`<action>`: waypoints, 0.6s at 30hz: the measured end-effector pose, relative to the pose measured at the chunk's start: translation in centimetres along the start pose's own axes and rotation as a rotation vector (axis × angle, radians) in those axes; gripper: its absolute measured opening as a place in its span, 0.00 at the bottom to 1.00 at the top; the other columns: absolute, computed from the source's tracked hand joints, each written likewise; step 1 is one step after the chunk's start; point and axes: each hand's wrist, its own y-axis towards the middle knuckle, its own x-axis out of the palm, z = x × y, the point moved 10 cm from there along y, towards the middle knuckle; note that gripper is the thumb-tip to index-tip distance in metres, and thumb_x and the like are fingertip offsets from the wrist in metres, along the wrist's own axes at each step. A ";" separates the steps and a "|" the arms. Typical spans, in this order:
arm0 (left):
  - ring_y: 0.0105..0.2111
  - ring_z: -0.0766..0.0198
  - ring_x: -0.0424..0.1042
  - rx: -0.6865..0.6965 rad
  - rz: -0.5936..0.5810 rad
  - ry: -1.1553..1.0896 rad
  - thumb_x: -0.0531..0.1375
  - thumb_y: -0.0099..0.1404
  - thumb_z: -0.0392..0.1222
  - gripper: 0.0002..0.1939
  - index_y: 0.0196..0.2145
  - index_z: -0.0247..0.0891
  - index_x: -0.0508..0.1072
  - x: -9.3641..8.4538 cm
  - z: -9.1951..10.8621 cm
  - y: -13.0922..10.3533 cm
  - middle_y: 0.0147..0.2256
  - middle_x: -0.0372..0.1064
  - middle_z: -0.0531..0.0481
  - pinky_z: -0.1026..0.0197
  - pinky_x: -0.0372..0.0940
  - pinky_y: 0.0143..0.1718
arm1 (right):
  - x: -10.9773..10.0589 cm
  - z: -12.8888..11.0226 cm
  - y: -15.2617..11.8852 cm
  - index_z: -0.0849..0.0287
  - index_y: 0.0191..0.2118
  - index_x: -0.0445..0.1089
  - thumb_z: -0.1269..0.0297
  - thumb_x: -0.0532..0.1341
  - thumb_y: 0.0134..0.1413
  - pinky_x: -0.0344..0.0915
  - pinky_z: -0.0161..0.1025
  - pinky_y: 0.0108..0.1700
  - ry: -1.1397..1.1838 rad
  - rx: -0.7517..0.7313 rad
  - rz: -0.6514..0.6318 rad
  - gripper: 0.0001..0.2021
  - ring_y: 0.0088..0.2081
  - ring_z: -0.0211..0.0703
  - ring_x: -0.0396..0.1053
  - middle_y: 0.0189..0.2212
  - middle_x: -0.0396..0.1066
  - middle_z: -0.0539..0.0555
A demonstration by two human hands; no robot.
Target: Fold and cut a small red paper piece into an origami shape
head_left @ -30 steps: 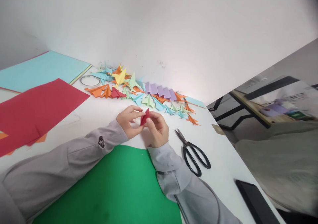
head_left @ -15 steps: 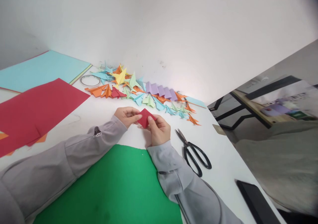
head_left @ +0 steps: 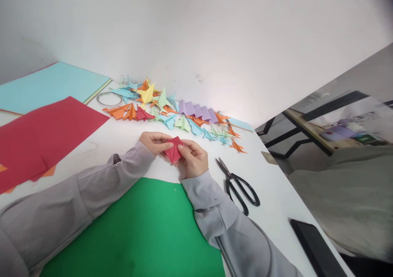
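A small folded red paper point(head_left: 174, 150), roughly diamond-shaped with crease lines on its face, is held above the white table. My left hand point(head_left: 154, 143) pinches its left side, thumb on the front. On its right side my right hand point(head_left: 194, 157) grips it between thumb and fingers. Beyond both hands, folded paper figures in several colours point(head_left: 147, 93) lie along the wall, with a row of purple folded pieces point(head_left: 198, 111) among them. Below my hands lies a large green sheet point(head_left: 147, 228), partly covered by my sleeves.
Black-handled scissors point(head_left: 236, 182) lie right of my right hand, a black phone point(head_left: 316, 246) near the table's right edge. Large red paper point(head_left: 52, 133), light blue sheets point(head_left: 58, 84) and a roll of tape point(head_left: 109, 98) are at left. A wall rises behind.
The red paper has turned slightly between my fingers and now shows more of its creased face. My right fingers have shifted along its edge. The whole view has moved a little.
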 end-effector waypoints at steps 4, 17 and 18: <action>0.18 0.67 0.70 -0.071 -0.034 -0.125 0.68 0.38 0.33 0.11 0.24 0.32 0.77 0.0 -0.9 0.4 0.18 0.72 0.51 0.64 0.67 0.19 | 0.0 0.4 0.1 0.59 0.29 0.71 0.62 0.67 0.36 0.63 0.33 0.11 0.043 0.040 -0.009 0.11 0.11 0.36 0.63 0.14 0.70 0.46; 0.19 0.68 0.69 0.056 -0.014 -0.034 0.67 0.39 0.33 0.09 0.23 0.33 0.78 0.2 -0.1 0.0 0.19 0.72 0.51 0.66 0.67 0.22 | 0.7 0.8 0.2 0.58 0.29 0.67 0.61 0.68 0.37 0.65 0.32 0.13 0.009 0.000 -0.100 0.12 0.14 0.35 0.66 0.17 0.71 0.46; 0.19 0.69 0.69 0.055 -0.004 -0.042 0.67 0.39 0.32 0.08 0.23 0.33 0.77 0.1 -0.1 0.0 0.19 0.72 0.51 0.67 0.67 0.22 | 0.8 0.9 0.2 0.58 0.29 0.67 0.61 0.68 0.37 0.65 0.31 0.13 0.016 0.001 -0.104 0.12 0.14 0.35 0.66 0.16 0.71 0.45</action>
